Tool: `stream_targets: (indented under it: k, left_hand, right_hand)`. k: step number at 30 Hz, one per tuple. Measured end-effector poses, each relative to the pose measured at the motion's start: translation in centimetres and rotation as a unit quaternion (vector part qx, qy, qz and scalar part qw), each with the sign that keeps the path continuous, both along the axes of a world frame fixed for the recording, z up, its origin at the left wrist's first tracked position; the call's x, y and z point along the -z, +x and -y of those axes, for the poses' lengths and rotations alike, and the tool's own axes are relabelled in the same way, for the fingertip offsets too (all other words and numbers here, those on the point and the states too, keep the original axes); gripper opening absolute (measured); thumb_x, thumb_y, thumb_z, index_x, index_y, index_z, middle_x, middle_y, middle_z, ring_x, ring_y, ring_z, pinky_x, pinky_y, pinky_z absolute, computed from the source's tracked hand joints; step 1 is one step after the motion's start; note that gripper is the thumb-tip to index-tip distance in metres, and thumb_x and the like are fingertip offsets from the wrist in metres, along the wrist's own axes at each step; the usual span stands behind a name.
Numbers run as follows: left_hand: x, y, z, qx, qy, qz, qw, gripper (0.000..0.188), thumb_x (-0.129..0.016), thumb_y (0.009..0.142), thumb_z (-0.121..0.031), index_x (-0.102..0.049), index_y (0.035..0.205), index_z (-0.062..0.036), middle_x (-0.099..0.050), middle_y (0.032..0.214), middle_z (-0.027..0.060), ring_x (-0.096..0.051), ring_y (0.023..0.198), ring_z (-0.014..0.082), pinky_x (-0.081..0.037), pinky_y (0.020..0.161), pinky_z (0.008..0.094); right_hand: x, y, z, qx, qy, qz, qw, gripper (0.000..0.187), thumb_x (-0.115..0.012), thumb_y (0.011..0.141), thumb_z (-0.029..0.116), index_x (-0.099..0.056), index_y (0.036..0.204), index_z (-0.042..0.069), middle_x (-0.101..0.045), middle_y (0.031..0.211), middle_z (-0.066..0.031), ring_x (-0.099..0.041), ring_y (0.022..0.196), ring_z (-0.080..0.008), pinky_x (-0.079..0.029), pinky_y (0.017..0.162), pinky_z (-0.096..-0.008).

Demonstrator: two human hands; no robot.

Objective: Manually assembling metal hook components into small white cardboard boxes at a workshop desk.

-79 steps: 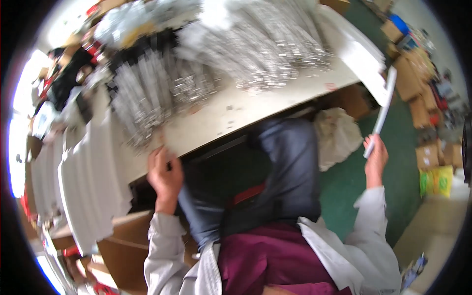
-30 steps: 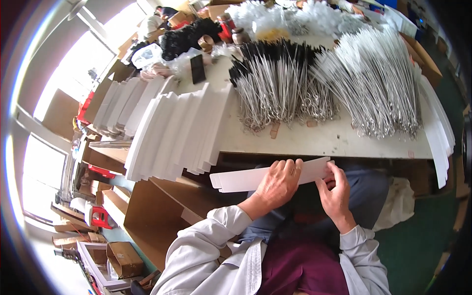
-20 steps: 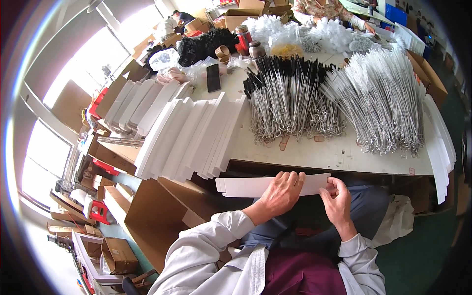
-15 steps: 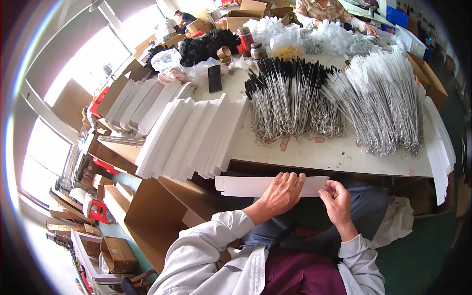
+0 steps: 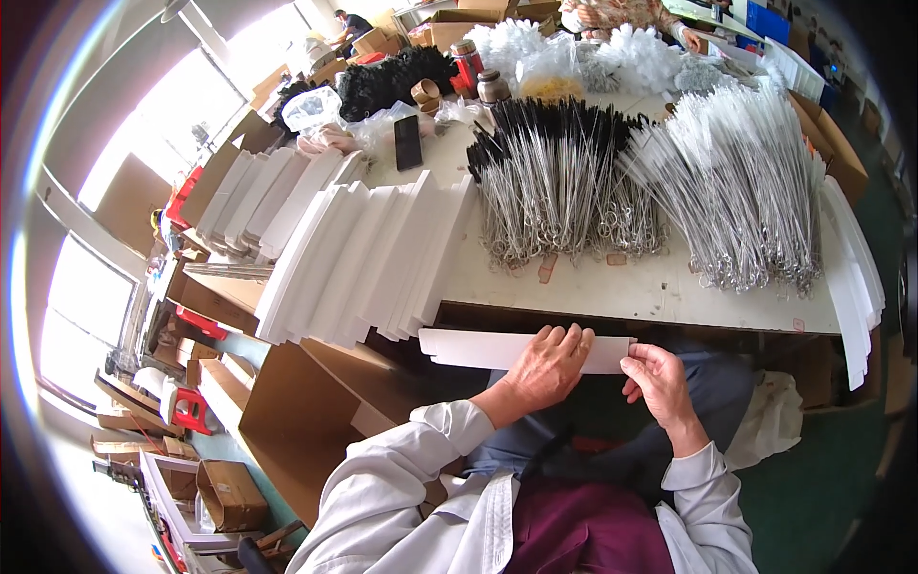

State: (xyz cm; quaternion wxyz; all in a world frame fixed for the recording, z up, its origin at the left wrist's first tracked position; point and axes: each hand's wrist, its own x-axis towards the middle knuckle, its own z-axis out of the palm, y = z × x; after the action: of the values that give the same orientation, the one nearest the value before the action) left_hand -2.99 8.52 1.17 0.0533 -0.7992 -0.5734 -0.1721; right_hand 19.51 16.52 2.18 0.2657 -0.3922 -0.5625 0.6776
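A long, flat white paperboard carton (image 5: 473, 348) is held level above my lap, just off the table's front edge. My left hand (image 5: 547, 367) lies across it with the fingers over the upper edge, gripping it. At the carton's right end my right hand (image 5: 660, 385) pinches the corner between thumb and forefinger, its other fingers curled. Beyond the hands, a pile of black-bristled wire brushes (image 5: 564, 177) and a larger pile of white-bristled wire brushes (image 5: 741, 187) lie with their looped ends toward me. Stacks of similar white cartons (image 5: 359, 258) overlap at the left.
More white cartons (image 5: 854, 287) hang over the right edge of the white table (image 5: 612, 292). A phone (image 5: 407, 143), jars (image 5: 492, 88) and bagged bristle bundles (image 5: 402, 81) stand farther back. An open cardboard box (image 5: 301, 421) is by my left arm. Another person's hand (image 5: 690, 40) shows at the far side.
The view has shifted a little, moving the table contents up and left in the picture. My right hand's lower fingers have curled; both hands stay on the carton.
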Motion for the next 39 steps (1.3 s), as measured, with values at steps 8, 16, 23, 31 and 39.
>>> stream_targets:
  k: [8,16,23,31,39]
  left_hand:
    - [0.1,0.1,-0.3,0.014,-0.001,0.029,0.999,0.073,-0.081,0.073,-0.019,-0.052,0.136,0.0032,-0.062,0.126,0.0197,-0.063,0.101,0.0320,-0.053,0.091,0.0425]
    - [-1.0,0.6,-1.7,0.011,-0.067,0.067,0.995,0.064,-0.080,0.075,-0.019,-0.055,0.129,0.0029,-0.064,0.115,0.0152,-0.065,0.096,0.0324,-0.054,0.086,0.0428]
    - [-2.6,0.6,-3.5,0.011,-0.090,0.077,0.993,0.058,-0.079,0.075,-0.019,-0.059,0.124,0.0040,-0.067,0.109,0.0166,-0.068,0.101,0.0339,-0.055,0.086,0.0441]
    - [-2.1,1.0,-3.7,0.023,-0.112,0.105,0.988,0.061,-0.079,0.075,-0.019,-0.059,0.127,0.0035,-0.067,0.113,0.0172,-0.067,0.105,0.0353,-0.055,0.088,0.0454]
    - [-4.3,-2.5,-2.6,-0.009,-0.130,0.070,0.989,0.070,-0.085,0.077,-0.028,-0.057,0.132,0.0039,-0.065,0.116,0.0199,-0.064,0.112,0.0379,-0.051,0.097,0.0467]
  right_hand:
    - [-0.4,1.3,-1.7,-0.043,-0.169,-0.027,0.984,0.032,-0.070,0.099,0.024,-0.067,0.114,-0.004,-0.069,0.092,-0.0088,-0.064,0.051,-0.0126,-0.049,0.043,-0.0221]
    - [-0.9,1.6,-1.5,0.058,0.230,0.065,0.969,0.044,-0.077,0.092,0.016,-0.061,0.126,-0.007,-0.074,0.089,-0.0092,-0.065,0.054,-0.0176,-0.052,0.050,-0.0276]
    - [-2.1,0.0,-2.8,-0.137,0.589,0.281,0.745,0.066,-0.088,0.074,0.021,-0.060,0.130,-0.002,-0.062,0.132,-0.0181,-0.058,0.123,-0.0366,-0.043,0.112,-0.0476]
    - [-1.4,-0.8,-4.0,-0.174,0.589,0.254,0.747,0.067,-0.087,0.076,0.023,-0.059,0.131,-0.003,-0.064,0.127,-0.0203,-0.058,0.123,-0.0385,-0.045,0.110,-0.0493]
    - [-2.2,0.5,-5.0,-0.173,0.569,0.282,0.753,0.069,-0.086,0.079,0.025,-0.056,0.134,-0.005,-0.064,0.126,-0.0216,-0.060,0.120,-0.0378,-0.046,0.109,-0.0478]
